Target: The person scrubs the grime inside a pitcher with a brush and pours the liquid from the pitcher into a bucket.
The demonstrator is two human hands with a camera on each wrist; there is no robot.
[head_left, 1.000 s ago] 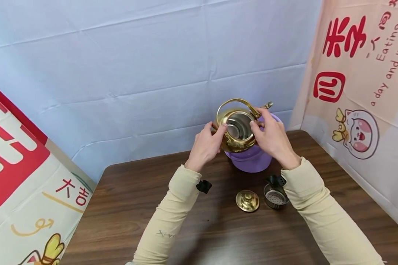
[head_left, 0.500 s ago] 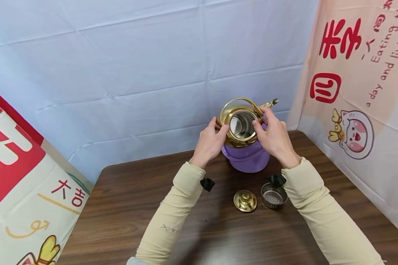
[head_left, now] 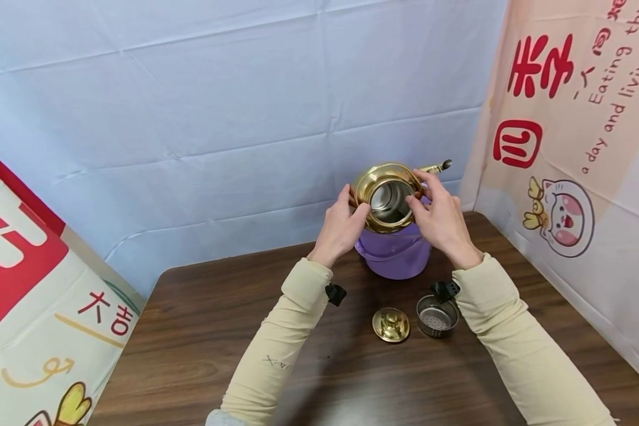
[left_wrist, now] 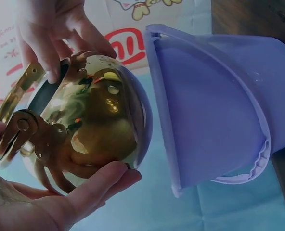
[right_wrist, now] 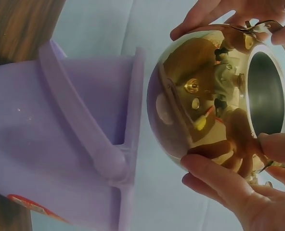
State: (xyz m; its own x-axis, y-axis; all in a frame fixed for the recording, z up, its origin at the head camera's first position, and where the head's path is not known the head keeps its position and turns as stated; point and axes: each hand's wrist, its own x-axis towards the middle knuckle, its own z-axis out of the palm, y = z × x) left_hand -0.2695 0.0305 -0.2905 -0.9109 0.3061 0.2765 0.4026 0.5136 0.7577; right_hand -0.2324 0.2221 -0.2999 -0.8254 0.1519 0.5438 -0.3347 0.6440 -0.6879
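Observation:
Both hands hold a shiny gold teapot (head_left: pixel 375 178) above a purple bucket (head_left: pixel 396 260), its lidless mouth tilted toward the head camera and showing a bare steel inside. My left hand (head_left: pixel 339 229) grips the left side, thumb near the mouth's rim. On the spout side my right hand (head_left: pixel 441 222) grips it, thumb at the rim, the spout (head_left: pixel 438 167) pointing right past the fingers. The wrist views show a gap between the teapot's base (right_wrist: pixel 157 96) and the bucket's rim (left_wrist: pixel 162 115). In the left wrist view the teapot's handle (left_wrist: pixel 18 91) lies beside its mouth.
On the brown wooden table (head_left: pixel 234 331), a gold knobbed lid (head_left: pixel 391 325) lies near the right forearm. Beside it stands a round metal strainer (head_left: pixel 438 315). A pale blue cloth (head_left: pixel 218 118) hangs behind, and a printed cloth (head_left: pixel 564 148) on the right.
The teapot has turned slightly, with its spout now farther out to the right. Its arched handle, upright before, no longer stands above the mouth. Both hands have kept their grip.

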